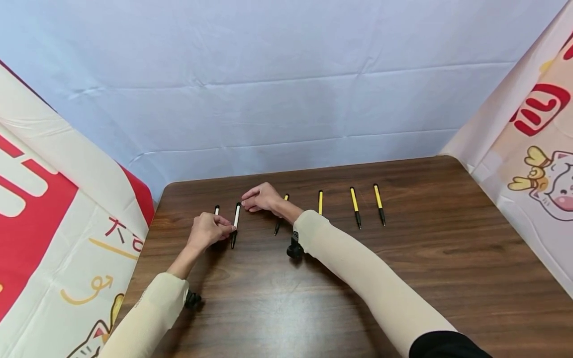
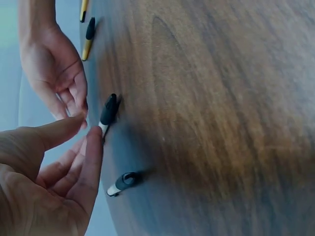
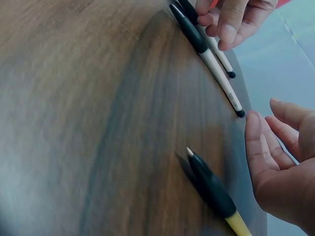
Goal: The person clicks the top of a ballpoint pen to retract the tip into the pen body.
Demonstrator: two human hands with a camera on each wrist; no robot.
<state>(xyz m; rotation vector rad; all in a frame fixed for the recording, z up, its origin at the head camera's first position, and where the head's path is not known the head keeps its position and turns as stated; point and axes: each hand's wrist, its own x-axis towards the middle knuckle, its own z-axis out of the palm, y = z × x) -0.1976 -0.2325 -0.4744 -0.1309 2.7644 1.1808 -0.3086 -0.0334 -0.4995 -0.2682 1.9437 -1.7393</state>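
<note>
Two white pens with black grips lie side by side on the brown table: the outer white pen point(image 1: 217, 210) and the inner white pen point(image 1: 237, 215). My left hand point(image 1: 209, 230) hovers over them, fingertips beside the inner pen; it partly covers the outer one. The left wrist view shows thumb and index finger point(image 2: 93, 157) apart, with no pen pinched between them. Just right of the inner pen's far end is my right hand point(image 1: 263, 198), fingers loosely bent and holding nothing. Under the right wrist lies a yellow pen point(image 1: 286, 198) with a black grip, partly hidden.
Further right lie more yellow pens with black grips: one point(image 1: 320, 199) partly behind the right sleeve, another point(image 1: 354, 201), and a last one point(image 1: 378, 199). A pale cloth point(image 1: 286, 109) hangs behind the table point(image 1: 447, 238); printed cloths flank both sides.
</note>
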